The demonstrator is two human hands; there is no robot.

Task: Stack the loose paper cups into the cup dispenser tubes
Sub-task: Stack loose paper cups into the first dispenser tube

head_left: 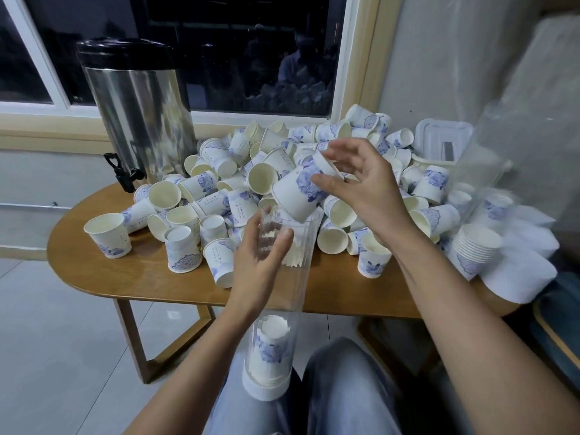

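At frame centre the right grip (361, 183) pinches a tilted cup (298, 196), mouth down, just above the open top of the tube (282, 309). The left grip (260, 268) holds the tube nearly upright.

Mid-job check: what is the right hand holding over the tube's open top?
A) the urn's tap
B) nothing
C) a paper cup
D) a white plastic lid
C: the right hand pinches a blue-flowered paper cup just above the clear dispenser tube, which the left hand grips.
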